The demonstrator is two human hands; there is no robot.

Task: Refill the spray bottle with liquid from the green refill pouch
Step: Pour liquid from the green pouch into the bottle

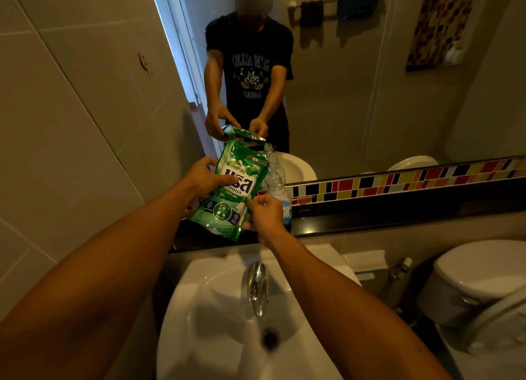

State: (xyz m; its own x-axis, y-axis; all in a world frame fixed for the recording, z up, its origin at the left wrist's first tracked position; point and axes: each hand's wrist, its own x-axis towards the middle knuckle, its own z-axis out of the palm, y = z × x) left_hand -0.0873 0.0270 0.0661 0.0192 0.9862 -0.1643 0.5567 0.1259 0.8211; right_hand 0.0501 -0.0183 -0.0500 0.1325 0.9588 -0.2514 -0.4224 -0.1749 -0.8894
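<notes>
Both hands (233, 197) on green pouch (232, 191)

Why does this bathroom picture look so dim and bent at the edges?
Head view: warm, dim light; the wide lens bows the wall tiles and forearms outward; glare streaks the glossy green refill pouch and chrome tap; the clear plastic bottle almost vanishes against the mirror.

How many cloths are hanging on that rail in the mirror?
2. A dark cloth hangs at the rail's left end and a blue cloth at its right end, both seen only as reflections. Others may be out of view.
</notes>
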